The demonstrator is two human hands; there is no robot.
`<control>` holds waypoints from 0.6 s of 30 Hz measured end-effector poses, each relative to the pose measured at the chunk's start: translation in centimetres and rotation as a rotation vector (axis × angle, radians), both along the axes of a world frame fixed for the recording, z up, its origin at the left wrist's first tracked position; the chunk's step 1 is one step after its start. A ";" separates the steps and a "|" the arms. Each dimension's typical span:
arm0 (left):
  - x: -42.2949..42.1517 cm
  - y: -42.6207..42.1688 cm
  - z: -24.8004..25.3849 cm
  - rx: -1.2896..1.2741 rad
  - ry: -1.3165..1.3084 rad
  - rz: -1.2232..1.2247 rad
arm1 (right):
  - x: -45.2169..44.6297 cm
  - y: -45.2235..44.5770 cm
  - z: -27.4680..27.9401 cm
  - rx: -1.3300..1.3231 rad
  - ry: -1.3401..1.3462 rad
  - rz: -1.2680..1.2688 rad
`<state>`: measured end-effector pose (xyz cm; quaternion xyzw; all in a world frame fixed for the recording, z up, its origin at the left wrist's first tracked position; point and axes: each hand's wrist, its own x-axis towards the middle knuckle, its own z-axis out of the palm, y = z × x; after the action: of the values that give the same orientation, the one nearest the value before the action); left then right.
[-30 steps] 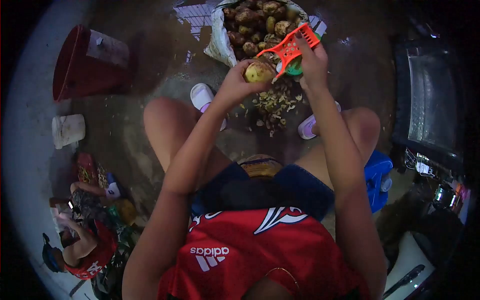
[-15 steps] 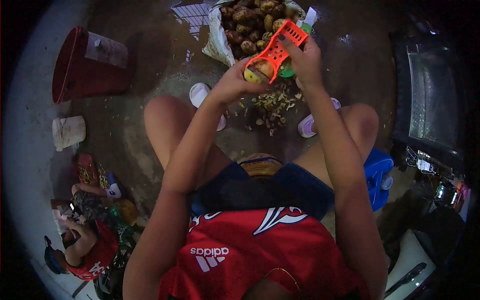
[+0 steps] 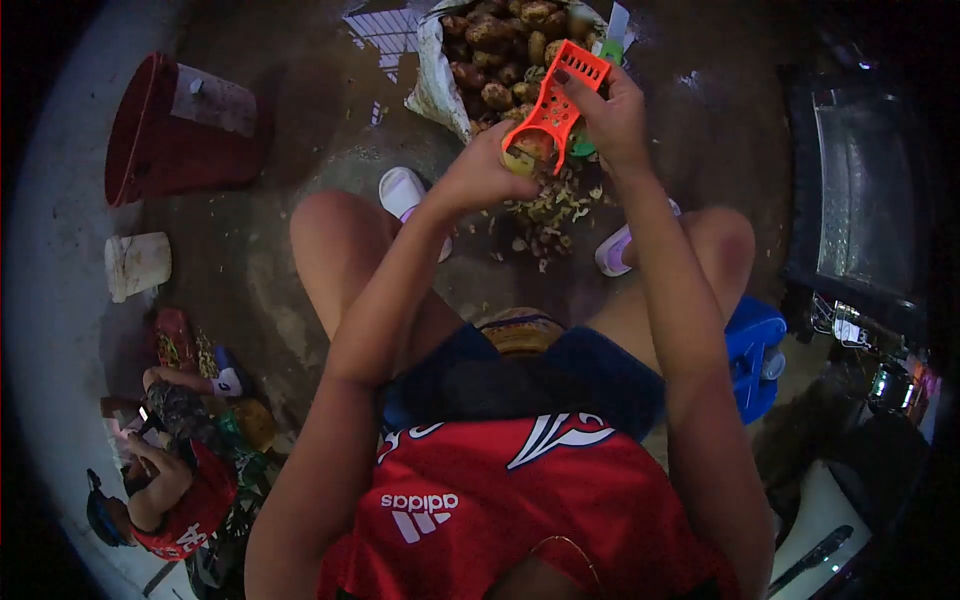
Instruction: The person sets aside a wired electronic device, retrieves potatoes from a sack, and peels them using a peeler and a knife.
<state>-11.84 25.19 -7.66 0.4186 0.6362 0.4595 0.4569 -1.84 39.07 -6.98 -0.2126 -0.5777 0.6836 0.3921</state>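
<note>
My left hand (image 3: 485, 172) is closed around a partly peeled potato (image 3: 519, 161), yellowish where its skin is off. In my right hand (image 3: 618, 122) is an orange plastic peeler (image 3: 556, 108) with slots and holes, its blade end over the potato. A green-handled knife (image 3: 613, 48) with a pale blade shows just beyond my right fingers; whether that hand also grips it I cannot tell. A sack of unpeeled potatoes (image 3: 490, 35) stands open beyond my hands. Below them, peelings (image 3: 548, 215) are scattered on the wet floor.
A red bucket (image 3: 150, 130) and a small white bucket (image 3: 138, 265) are on the left. Another person (image 3: 180, 490) sits at lower left, near a heap of peelings. By my right leg stands a blue jerrycan (image 3: 757, 355). A dark-framed object (image 3: 865, 190) is at far right.
The peeler has shifted slightly along the potato, and its angle has become steeper. My left hand has turned and moved a little to the right with the potato. More of the knife shows.
</note>
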 end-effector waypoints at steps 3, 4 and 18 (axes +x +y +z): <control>-0.2 0.0 0.5 -0.004 0.018 -0.066 | -0.2 1.7 -1.8 0.052 -0.121 -0.138; -0.4 -0.5 0.6 0.025 0.061 -0.098 | -0.1 2.7 -2.3 0.114 -0.205 -0.213; 0.5 -0.7 -0.2 -0.053 0.061 0.073 | -0.3 -0.2 -1.8 0.062 -0.174 -0.047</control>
<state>-11.30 24.45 -7.90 0.3965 0.6767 0.4461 0.4312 -2.15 38.89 -8.77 -0.2723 -0.6253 0.6349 0.3630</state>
